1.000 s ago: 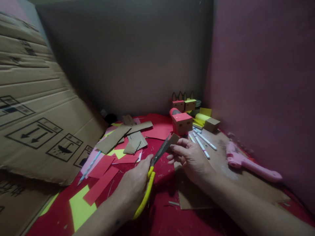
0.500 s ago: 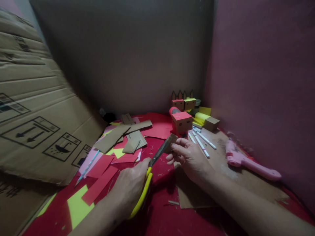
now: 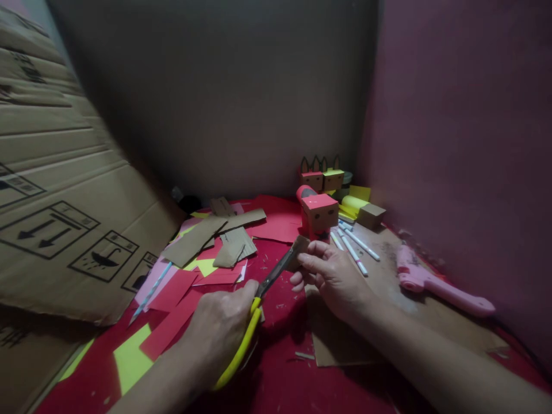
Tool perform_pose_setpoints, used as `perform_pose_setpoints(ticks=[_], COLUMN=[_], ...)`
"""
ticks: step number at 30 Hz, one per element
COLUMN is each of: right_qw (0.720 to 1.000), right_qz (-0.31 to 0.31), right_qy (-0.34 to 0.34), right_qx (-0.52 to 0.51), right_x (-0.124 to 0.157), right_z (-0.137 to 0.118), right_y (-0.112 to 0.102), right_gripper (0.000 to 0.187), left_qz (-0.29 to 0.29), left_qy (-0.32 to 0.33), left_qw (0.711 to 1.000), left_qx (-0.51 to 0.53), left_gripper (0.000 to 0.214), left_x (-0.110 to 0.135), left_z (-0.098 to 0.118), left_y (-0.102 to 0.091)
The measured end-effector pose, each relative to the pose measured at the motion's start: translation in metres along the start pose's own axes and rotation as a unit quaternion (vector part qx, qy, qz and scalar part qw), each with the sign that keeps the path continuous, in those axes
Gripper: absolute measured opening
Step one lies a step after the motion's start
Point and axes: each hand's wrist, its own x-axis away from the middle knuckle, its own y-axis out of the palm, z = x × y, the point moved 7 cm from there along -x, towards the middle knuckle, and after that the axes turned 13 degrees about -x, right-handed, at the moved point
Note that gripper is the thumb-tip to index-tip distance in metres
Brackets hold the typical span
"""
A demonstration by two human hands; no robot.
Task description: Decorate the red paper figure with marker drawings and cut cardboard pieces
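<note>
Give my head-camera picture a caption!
Left hand works yellow scissors on a cardboard scrap pinched by the right hand.

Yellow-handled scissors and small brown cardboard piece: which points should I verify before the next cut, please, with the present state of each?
1. Left hand grips the yellow-handled metal scissors: ok.
2. Right hand pinches the small brown cardboard piece: ok.
3. Scissor blades reach the piece's edge: ok.
4. Right fingertips clear of the blades: cannot tell, they lie very near.
5. Cutting line on the piece: cannot tell, too dark.
6. Pink plastic glue gun lies apart from both hands: ok.
</note>
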Motion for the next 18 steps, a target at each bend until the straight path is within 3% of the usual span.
perform_pose_setpoints(ticks=[10,18], right_qw=[1.000,0.997], right_qz=[-0.007,0.009], right_qy=[0.002,0.057], right_qx=[0.019,0.052], right_x=[0.000,0.003], right_z=[0.000,0.006], right_y=[0.002,0.000], right_gripper=[0.023,0.023], left_qz=[-0.052,0.017], left_qy=[0.025,0.001], left_qw=[0.997,0.999], left_qx=[0.056,0.036], left_gripper=[0.017,0.010], left_x=[-0.001,0.005], left_z=[0.009,0.003], left_y=[-0.005,0.007])
